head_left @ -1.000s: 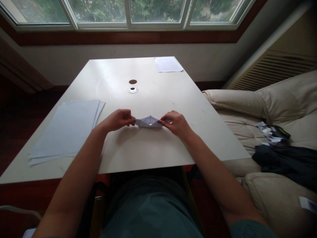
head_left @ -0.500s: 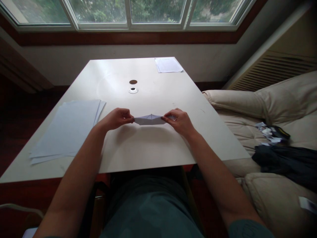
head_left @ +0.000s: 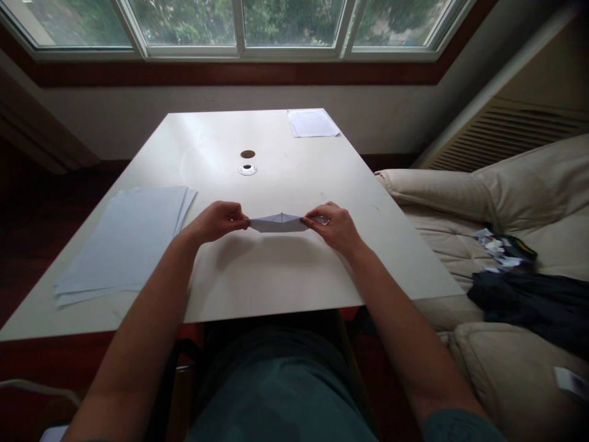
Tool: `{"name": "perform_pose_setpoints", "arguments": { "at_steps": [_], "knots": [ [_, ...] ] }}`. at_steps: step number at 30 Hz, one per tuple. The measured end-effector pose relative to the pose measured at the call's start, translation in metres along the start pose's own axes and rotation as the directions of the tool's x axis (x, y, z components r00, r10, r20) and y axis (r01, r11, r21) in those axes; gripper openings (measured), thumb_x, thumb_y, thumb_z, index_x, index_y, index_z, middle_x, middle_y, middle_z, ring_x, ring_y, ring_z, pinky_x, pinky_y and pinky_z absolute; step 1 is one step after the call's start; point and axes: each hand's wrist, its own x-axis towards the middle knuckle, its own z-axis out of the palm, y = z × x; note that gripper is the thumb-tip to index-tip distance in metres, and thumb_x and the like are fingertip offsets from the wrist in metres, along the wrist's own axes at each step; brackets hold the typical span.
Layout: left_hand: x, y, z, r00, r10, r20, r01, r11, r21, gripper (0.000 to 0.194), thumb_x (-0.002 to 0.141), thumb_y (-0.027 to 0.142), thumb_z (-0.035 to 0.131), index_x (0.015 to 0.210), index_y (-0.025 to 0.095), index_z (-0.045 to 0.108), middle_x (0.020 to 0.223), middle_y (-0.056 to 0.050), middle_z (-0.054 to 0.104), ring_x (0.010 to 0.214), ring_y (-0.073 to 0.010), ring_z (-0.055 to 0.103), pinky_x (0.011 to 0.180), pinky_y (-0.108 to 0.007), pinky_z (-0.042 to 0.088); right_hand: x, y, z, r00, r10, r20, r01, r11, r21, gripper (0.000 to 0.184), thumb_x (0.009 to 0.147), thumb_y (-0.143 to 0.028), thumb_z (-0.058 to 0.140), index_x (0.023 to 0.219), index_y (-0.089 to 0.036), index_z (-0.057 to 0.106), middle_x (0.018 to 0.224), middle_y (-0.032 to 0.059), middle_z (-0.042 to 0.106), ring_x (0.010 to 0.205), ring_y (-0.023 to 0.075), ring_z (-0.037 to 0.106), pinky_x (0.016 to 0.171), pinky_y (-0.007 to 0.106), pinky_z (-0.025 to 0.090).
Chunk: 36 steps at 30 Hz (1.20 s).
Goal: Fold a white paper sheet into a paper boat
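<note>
the folded paper has just gone flatter: its peak is lower and its open pocket has closed to a shallow, wide shape, as the hands have drawn its two ends slightly apart. it sits between the hands near the middle of the white table, towards the near edge, and seems held just above the top, though the gap is hard to judge.

the left hand pinches the paper's left end between thumb and fingers, closed firmly on it. the right hand grips the right end in the same way, its fingers curled over the corner. neither hand is open, and the paper looks taut between them.

to the left of the hands lies a stack of white paper, well apart from them. at the far end of the table are a few printed sheets, with a metal grommet and a brown disc near the centre. to the right stands a cream sofa, holding dark cloth and paper scraps.
</note>
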Motion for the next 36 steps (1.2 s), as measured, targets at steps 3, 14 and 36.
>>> {"name": "perform_pose_setpoints", "arguments": {
  "at_steps": [3, 14, 36],
  "knots": [
    [-0.001, 0.001, 0.0, 1.0, 0.009, -0.013, -0.009, 1.0, 0.012, 0.03, 0.074, 0.045, 0.075, 0.072, 0.017, 0.066, 0.09, -0.008, 0.076, 0.082, -0.0215, 0.071, 0.074, -0.035, 0.056, -0.001, 0.0, 0.002, 0.999, -0.034, 0.031, 0.035, 0.999, -0.006, 0.029, 0.085, -0.051, 0.066, 0.084, -0.024, 0.075, 0.082, 0.0055, 0.073, 0.083, 0.0228, 0.064, 0.077, 0.039, 0.051],
    [-0.003, 0.009, 0.004, 0.999, 0.026, -0.027, -0.023, 0.993, 0.113, 0.03, 0.073, 0.045, 0.076, 0.077, 0.017, 0.068, 0.086, -0.008, 0.076, 0.077, -0.0213, 0.07, 0.066, -0.032, 0.055, -0.004, -0.005, 0.009, 0.983, -0.147, 0.11, 0.149, 0.989, -0.01, 0.025, 0.084, -0.036, 0.07, 0.107, -0.025, 0.069, 0.1, 0.0052, 0.071, 0.099, 0.0252, 0.059, 0.088, 0.042, 0.049],
    [0.0, 0.011, 0.013, 0.989, 0.134, -0.06, -0.118, 0.968, 0.22, 0.032, 0.077, 0.047, 0.073, 0.088, 0.017, 0.073, 0.081, -0.007, 0.074, 0.073, -0.0191, 0.069, 0.065, -0.029, 0.053, -0.009, -0.015, 0.005, 0.981, -0.107, 0.163, 0.106, 0.994, 0.017, 0.06, 0.075, -0.018, 0.066, 0.132, -0.028, 0.05, 0.117, 0.0063, 0.065, 0.109, 0.0268, 0.058, 0.095, 0.044, 0.048]
  ]
}}
